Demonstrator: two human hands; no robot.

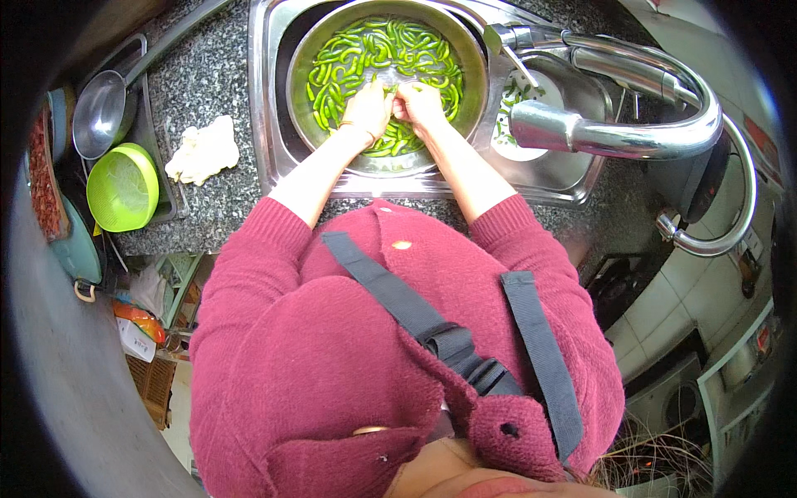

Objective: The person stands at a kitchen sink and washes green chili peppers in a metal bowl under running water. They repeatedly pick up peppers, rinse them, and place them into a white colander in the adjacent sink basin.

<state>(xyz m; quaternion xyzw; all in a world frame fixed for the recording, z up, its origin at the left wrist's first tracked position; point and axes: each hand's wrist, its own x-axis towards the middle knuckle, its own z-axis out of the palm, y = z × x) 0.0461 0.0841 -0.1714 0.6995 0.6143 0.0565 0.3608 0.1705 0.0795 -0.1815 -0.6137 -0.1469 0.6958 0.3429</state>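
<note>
A wide metal basin sits in the left sink bowl, with green chili peppers floating in water. Over its middle, my left hand and my right hand are close together, fingers bent inward. A bit of green shows above the fingertips of my left hand, and another lies by those of my right; both look like peppers, though the fingers partly hide them. On the right, a white plate in the shallow sink bowl carries small green pieces, probably pepper stems.
A chrome faucet arches over the right bowl. Left of the sink, a crumpled white cloth lies on the speckled granite counter. Farther left are a metal ladle and a lime-green strainer basket on a dark tray.
</note>
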